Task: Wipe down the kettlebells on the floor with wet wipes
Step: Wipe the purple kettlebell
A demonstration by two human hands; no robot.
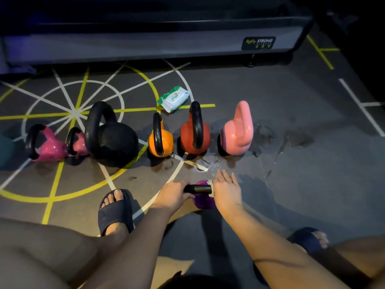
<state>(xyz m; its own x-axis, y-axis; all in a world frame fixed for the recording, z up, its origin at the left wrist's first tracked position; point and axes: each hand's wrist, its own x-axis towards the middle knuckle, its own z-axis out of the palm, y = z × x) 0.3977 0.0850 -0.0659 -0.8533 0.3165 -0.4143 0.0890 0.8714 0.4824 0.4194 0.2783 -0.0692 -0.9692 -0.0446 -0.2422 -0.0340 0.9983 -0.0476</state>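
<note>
1. Left hand [175, 193] curls round one end of the black bar handle [198, 188] of the small glossy purple kettlebell [205, 202], which stands on the grey rubber floor [291, 184] between the person's feet. Judged a steadying grip.
2. Right hand [227, 188]: fingers straight and spread, palm pressing a crumpled white wet wipe [211, 191] against the handle's other end. Thumb hidden.
3. Well beyond, a row stands upright: large black iron kettlebell [112, 138], orange kettlebell [161, 142], red kettlebell [194, 136], pale pink kettlebell [237, 132].
4. Green-and-white soft pack of wipes [173, 99] lies just behind the row, probably kept near for refills.
5. Wet streaks [291, 140] beside the pale pink one suggest wiping runs from that end.
</note>
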